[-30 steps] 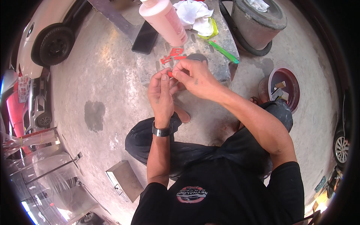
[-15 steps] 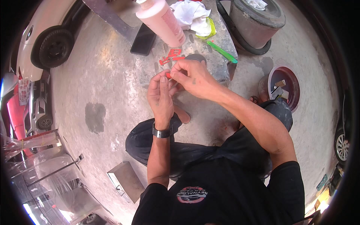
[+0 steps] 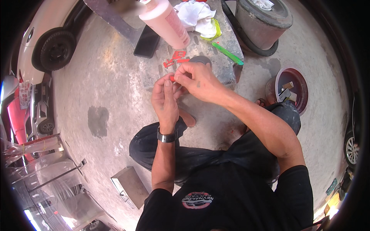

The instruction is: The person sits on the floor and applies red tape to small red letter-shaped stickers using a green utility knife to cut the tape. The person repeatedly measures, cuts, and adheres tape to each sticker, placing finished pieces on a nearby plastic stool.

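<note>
Both hands meet above the near edge of a low, worn grey stand [image 3: 227, 75]. A small red piece [image 3: 172, 78] sits between their fingertips; its full shape is hidden. My left hand [image 3: 164, 100] pinches it from the left, thumb up, with a watch on the wrist. From the right, my right hand [image 3: 199, 80] closes thumb and forefinger on the same piece. Just beyond the fingers lie red cut-out letter pieces [image 3: 178, 54]. A dark round object [image 3: 203, 59] is partly covered by my right hand. Farther right rests a green snap-off-style knife [image 3: 228, 53].
A pink bottle [image 3: 165, 23], black phone [image 3: 147, 42] and white cloth [image 3: 195, 16] occupy the stand's far side. Right of it are a grey lidded drum [image 3: 266, 24] with a black hose and a reddish tub [image 3: 303, 82]. A metal box [image 3: 131, 186] stands at lower left.
Hardly anything differs. Both hands keep their grip on the red piece, with only a very slight shift of the fingers and the view.
</note>
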The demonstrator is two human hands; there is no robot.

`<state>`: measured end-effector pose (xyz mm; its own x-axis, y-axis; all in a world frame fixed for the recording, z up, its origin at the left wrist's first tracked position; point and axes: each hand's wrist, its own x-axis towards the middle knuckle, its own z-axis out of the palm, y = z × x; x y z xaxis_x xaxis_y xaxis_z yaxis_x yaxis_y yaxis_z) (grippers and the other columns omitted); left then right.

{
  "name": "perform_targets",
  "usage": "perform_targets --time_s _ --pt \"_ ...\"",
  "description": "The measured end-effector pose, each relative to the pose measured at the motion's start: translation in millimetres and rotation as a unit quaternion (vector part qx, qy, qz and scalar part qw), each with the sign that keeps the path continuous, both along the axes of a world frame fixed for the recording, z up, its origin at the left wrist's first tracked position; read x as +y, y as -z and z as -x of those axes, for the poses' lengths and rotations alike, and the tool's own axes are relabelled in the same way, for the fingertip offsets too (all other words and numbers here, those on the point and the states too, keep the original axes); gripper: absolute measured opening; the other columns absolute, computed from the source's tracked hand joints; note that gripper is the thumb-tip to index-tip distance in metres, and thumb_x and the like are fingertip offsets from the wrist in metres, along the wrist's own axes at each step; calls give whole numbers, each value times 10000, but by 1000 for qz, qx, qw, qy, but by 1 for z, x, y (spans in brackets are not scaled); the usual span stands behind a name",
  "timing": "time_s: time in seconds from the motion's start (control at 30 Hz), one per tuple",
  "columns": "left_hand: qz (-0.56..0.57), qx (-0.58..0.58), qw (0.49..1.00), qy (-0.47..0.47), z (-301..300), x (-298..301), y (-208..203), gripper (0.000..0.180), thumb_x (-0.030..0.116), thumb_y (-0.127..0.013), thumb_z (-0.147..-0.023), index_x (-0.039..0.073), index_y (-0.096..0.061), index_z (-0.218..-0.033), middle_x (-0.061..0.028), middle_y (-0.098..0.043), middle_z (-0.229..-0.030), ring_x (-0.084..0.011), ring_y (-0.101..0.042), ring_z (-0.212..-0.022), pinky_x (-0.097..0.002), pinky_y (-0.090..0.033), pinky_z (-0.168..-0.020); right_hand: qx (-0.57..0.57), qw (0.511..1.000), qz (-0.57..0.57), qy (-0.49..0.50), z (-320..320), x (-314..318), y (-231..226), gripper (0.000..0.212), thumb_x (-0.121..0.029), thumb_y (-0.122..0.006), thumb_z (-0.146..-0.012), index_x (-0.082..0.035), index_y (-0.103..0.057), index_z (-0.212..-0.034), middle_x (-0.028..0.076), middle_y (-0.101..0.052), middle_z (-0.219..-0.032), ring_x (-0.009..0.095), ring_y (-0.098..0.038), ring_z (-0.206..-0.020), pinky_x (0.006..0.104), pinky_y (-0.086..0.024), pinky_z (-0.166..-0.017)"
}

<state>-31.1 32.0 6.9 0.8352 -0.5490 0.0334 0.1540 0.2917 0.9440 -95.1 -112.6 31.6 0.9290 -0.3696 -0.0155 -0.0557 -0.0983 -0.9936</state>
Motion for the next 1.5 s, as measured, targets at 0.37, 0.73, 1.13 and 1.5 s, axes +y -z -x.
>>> perform_targets --time_s 0.37,0.73,1.13,1.5 --pt "2 -9 1000 -4 0 0 4 301 143 -487 -1109 -70 -539 -1316 -196 -652 -1236 -272 -716 -1100 -351 -648 -880 -6 1000 24 18 -1 2 1 199 -108 -617 -995 70 -677 -930 101 -738 -815 134 -736 -760 288 -589 -666" --pt "-9 -12 1000 -5 4 0 -1 300 202 -532 -1102 -28 -593 -1286 -109 -657 -1211 -163 -673 -1065 -308 -612 -872 -5 1000 14 27 -1 4 -1 186 -77 -612 -988 89 -671 -929 122 -743 -815 186 -768 -727 285 -598 -619" --pt "38 42 998 28 3 3 -6 401 264 -451 -1128 -71 -561 -1317 -189 -621 -1303 -305 -667 -1194 -408 -595 -948 15 998 -39 44 0 8 -6 178 -69 -639 -969 91 -678 -900 105 -737 -805 137 -732 -712 290 -596 -605" --pt "-7 5 1000 -19 3 2 -3 310 175 -544 -1092 -83 -605 -1252 -194 -700 -1188 -237 -725 -1048 -338 -627 -868 35 996 44 66 -1 8 -8 209 -131 -672 -941 68 -715 -891 100 -730 -752 101 -694 -699 301 -551 -603"
